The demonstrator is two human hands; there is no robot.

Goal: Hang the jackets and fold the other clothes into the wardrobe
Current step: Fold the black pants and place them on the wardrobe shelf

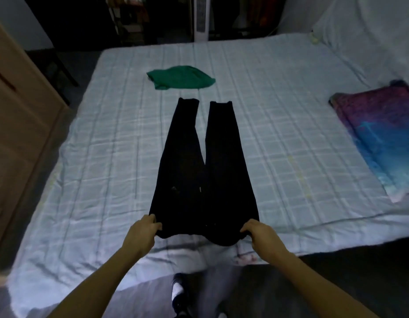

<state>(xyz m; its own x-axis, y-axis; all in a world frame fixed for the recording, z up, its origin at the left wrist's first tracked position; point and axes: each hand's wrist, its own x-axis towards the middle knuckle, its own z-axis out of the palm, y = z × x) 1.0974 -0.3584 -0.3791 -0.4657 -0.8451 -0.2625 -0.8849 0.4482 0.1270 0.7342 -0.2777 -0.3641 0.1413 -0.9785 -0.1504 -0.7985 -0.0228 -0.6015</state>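
Black pants (203,168) lie flat on the bed (279,134). From the head camera we see them in the middle of it. The waist is at the near edge and the two legs point to the far edge. The legs lie a little apart at their ends.

We hold the waist with both hands. Our left hand (142,232) pinches the left corner of the waist, with its fingers curled over the cloth. Our right hand (258,232) pinches the right corner the same way. The waist sags a bit between them.

A green top (179,80) lies in a loose heap past the ends of the legs, nearer the far edge. It is near the pants but does not touch them. A purple and blue cloth (380,134) lies along the right edge of the bed, well apart from the pants. A white pillow (370,31) sits at the far right corner.

A brown wooden cupboard (20,122) stands to the left of the bed. A tall white fan (201,19) stands past the far edge. Down by the near edge we see a black and white shoe (178,292) on the floor.
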